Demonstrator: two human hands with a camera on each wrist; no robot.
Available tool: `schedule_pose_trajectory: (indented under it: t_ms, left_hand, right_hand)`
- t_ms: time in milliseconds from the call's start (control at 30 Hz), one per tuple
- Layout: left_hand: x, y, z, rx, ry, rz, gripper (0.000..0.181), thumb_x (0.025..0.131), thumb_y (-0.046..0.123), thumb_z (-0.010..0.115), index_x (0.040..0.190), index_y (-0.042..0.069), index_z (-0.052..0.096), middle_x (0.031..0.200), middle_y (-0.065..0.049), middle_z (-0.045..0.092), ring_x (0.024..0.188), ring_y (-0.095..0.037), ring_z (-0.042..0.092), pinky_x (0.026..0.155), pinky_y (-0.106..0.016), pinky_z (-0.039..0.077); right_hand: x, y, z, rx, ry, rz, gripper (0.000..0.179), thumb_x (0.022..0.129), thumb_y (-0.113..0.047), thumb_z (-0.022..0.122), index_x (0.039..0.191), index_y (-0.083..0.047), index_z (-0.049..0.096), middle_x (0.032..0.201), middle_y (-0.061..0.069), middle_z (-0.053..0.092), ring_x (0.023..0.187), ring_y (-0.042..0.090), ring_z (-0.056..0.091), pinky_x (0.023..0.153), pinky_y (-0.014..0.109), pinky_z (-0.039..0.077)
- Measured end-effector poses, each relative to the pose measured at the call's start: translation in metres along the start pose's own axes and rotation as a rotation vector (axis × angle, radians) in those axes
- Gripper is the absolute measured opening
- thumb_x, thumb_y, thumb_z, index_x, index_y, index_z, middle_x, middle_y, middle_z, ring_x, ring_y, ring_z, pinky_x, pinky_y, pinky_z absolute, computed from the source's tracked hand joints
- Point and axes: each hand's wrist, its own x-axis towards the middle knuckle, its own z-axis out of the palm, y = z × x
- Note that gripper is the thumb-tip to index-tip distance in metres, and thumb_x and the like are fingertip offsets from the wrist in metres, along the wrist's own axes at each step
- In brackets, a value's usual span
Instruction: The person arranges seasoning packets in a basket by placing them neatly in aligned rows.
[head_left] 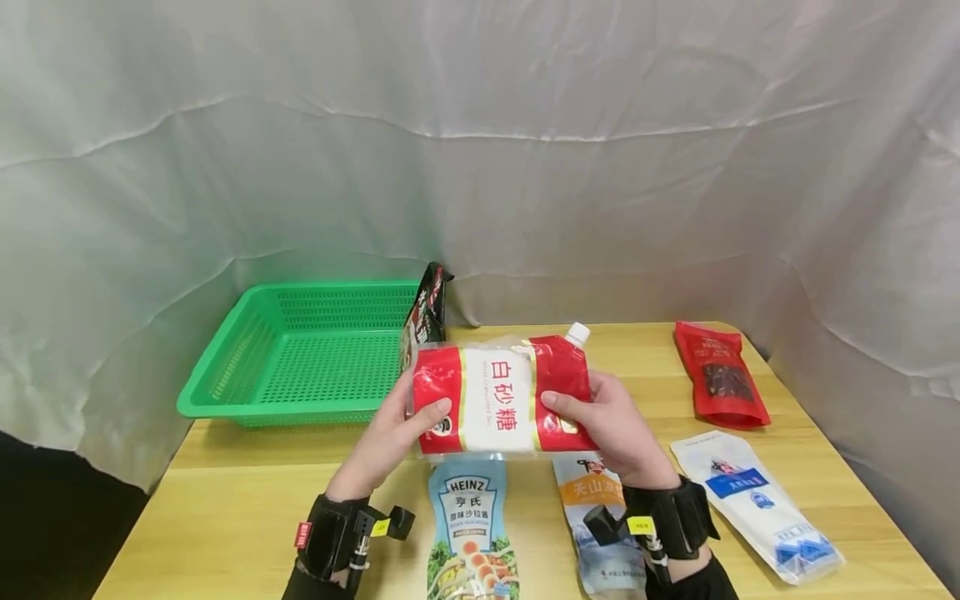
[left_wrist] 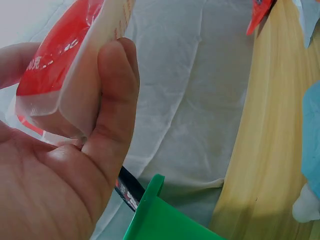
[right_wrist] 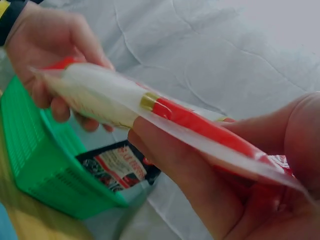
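Note:
A red and white bag of white granulated sugar (head_left: 491,400) is held up sideways over the table, its white spout cap (head_left: 577,334) at the upper right. My left hand (head_left: 386,437) grips its left end, thumb across the front. The right hand (head_left: 618,429) grips the opposite end, also with the thumb on the front. In the left wrist view, fingers and thumb wrap the red end of the bag (left_wrist: 55,70). Seen from the right wrist, the bag (right_wrist: 105,87) stretches between both hands. Below it lies a light blue Heinz salad dressing pouch (head_left: 472,517), its top hidden.
A green basket (head_left: 307,412) stands at the back left, with a black package (head_left: 427,308) upright at its right end. An orange and grey pouch (head_left: 588,500) lies under the right forearm. Farther right are a white bag (head_left: 757,504) and a red pouch (head_left: 720,375).

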Motion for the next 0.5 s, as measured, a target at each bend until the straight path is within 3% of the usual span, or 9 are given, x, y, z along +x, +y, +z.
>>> schedule_pose_trajectory:
  t_ms: [200,500]
  left_hand:
    - [-0.005,-0.002,-0.001,-0.006,0.016,0.005,0.065,0.106,0.021,0.059,0.161,0.010,0.027,0.141,-0.022,0.056,0.115,-0.028,0.065,0.093,-0.042,0.059]
    - [-0.005,0.005,-0.011,0.093,0.032,0.056,0.057,0.110,0.029,0.052,0.161,0.012,0.034,0.145,-0.016,0.058,0.125,-0.034,0.062,0.102,-0.047,0.054]
  right_hand:
    - [-0.005,-0.012,0.007,0.007,-0.024,-0.042,0.047,0.100,-0.018,0.069,0.133,0.010,0.050,0.110,0.007,0.075,0.093,0.023,0.075,0.083,0.032,0.062]
    - [0.002,-0.059,0.011,-0.092,-0.074,-0.109,0.043,0.100,-0.014,0.068,0.132,0.011,0.052,0.111,0.012,0.072,0.094,0.024,0.074,0.084,0.032,0.063]
